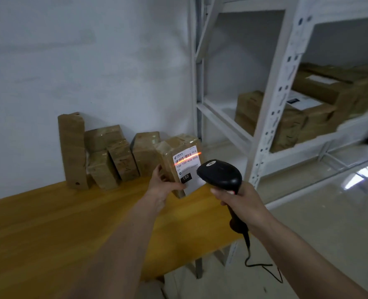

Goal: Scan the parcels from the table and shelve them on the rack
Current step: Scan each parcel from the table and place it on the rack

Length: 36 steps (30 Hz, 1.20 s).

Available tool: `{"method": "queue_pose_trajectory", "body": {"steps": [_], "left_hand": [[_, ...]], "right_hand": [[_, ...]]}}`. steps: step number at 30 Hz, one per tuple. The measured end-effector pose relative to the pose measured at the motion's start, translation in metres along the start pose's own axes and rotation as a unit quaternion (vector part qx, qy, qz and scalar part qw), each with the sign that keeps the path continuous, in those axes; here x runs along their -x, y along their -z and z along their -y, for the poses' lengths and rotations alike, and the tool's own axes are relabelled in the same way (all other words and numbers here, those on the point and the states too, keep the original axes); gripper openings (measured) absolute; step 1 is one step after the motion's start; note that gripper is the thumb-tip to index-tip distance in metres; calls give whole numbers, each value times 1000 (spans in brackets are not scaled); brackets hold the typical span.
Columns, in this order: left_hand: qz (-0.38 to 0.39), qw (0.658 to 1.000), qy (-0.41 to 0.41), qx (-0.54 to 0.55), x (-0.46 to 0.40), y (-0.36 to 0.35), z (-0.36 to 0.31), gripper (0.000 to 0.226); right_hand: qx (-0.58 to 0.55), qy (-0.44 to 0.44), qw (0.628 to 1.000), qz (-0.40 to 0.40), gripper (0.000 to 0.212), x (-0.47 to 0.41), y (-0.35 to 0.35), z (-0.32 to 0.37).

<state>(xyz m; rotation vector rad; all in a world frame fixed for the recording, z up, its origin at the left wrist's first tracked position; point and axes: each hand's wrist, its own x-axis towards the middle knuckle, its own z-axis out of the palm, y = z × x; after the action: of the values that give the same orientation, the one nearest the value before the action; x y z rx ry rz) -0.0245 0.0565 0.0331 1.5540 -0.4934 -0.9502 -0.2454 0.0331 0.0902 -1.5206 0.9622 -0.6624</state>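
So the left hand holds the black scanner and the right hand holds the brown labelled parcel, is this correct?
No, the hands are swapped. In the head view the right hand holds the black handheld scanner, and the left hand holds the brown taped parcel with the white label.

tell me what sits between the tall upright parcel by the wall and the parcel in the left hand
In the head view, three smaller taped parcels leaning at the wall stand between the tall parcel and the held parcel.

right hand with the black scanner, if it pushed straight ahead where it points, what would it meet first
Most likely the white label on the brown taped parcel held by the left hand; the right hand aims the black handheld scanner there, though depth is unclear.
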Motion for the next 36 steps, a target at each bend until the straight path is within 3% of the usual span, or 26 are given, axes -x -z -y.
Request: {"method": "queue_pose_trajectory", "body": {"steps": [7,11,16,19,25,30,34,36], "left_hand": [[43,999,8,-13,61,-54,16,124],[79,996,11,-29,86,-90,13,124],[191,974,77,-90,124,-145,2,105],[247,958,103,-101,134,-183,2,107],[264,949,87,-151,173,-257,-12,45],[271,944,42,-182,183,-305,-24,54],[291,931,3,-220,176,-358,-35,38],[302,925,-27,-231,170,-387,-43,41]], "right_hand": [[-34,6,998,-53,26,68,52,-12],[-34,8,995,-89,19,98,84,-19],[-68,4,984,-164,16,138,131,-26],[-84,-4,973,-217,11,162,163,-30],[-125,-13,944,-305,10,197,229,-44],[-151,-14,926,-345,13,204,271,-50],[-164,-18,913,-372,14,205,306,-53],[-173,-14,906,-385,13,202,328,-51]]}}
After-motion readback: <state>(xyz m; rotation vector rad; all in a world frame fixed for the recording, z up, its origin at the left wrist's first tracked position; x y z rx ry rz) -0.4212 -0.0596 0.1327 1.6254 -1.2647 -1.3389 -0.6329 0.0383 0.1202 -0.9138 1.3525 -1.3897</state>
